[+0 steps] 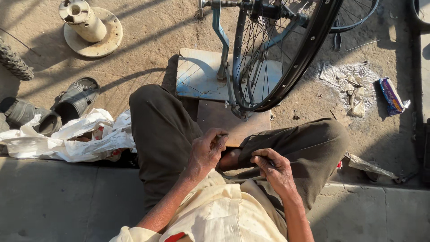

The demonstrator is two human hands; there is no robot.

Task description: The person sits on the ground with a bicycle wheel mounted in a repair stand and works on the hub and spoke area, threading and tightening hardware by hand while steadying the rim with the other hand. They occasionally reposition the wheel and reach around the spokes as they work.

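The person sits on a concrete step [58,201] with knees spread, both forearms reaching down from cream sleeves into the lap. The left hand [207,150] is curled, its fingers [218,140] bent inward with the thumb laid across them, resting between the thighs of the dark trousers [161,134]; whether it grips anything cannot be told. The right hand [274,168] lies on the right thigh, fingers pinched together on a small dark thing [270,163] too small to make out.

Just ahead of the knees, a black bicycle wheel rim [295,62] with thin spokes stands upright in a light blue truing stand [221,42], whose flat base plate [197,76] rests on the dirt ground.

To the left, crumpled white plastic bags [67,139] lie heaped against the step, holding something red and white, partly hidden. Beside them sit two dark sandals [77,97]. Farther off stands a cream round pedestal [89,28]. On the right, crumpled paper scraps [351,87] and a blue wrapper [392,95] lie on the ground.
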